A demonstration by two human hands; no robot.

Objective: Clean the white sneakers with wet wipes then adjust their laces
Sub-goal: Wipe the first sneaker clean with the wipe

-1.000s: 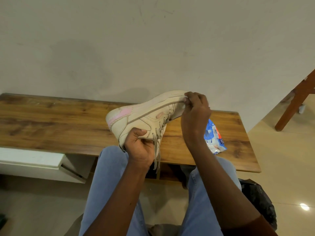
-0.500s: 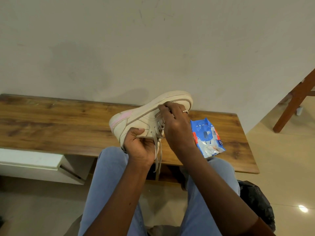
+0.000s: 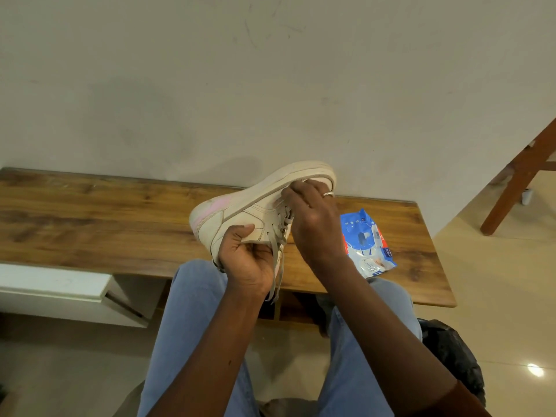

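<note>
A white sneaker (image 3: 240,209) with a pink heel patch is held sideways above a wooden bench (image 3: 90,221), sole turned toward the wall and toe to the right. My left hand (image 3: 246,260) grips it at the heel and collar, thumb on the side panel. Grey laces (image 3: 278,260) hang loose beside that hand. My right hand (image 3: 313,224) has its fingers curled against the upper just below the sole near the toe. Only a sliver of white wet wipe shows under the fingertips. A blue pack of wet wipes (image 3: 365,242) lies on the bench behind my right wrist.
The bench runs along a plain wall. A white drawer unit (image 3: 60,290) sits under its left part. A black bag (image 3: 451,356) lies on the tiled floor by my right knee. A wooden furniture leg (image 3: 517,182) stands at the far right.
My right hand slid from the toe tip back along the sneaker's side toward the laces. The sneaker shifted slightly right and my left hand kept its hold.
</note>
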